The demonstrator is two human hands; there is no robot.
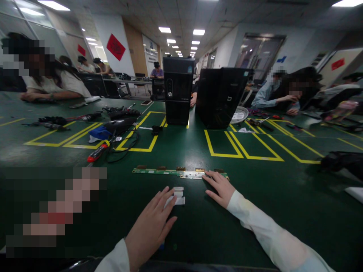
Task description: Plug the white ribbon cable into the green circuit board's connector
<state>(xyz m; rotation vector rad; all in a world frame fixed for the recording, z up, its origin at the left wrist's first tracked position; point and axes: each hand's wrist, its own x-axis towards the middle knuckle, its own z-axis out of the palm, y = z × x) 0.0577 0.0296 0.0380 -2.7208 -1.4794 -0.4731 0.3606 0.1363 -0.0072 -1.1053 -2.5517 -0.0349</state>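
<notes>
A long narrow green circuit board lies flat on the green table in front of me. My right hand rests on the table with its fingers stretched out, fingertips touching the board's right end. My left hand lies flat and open, fingers spread, fingertips on a small white part just below the board. Neither hand grips anything.
Two black computer towers stand at the table's middle. A red-handled screwdriver, black cables and a blue cloth lie at left among yellow floor-tape outlines. Other people sit at left and right. A black object lies at right.
</notes>
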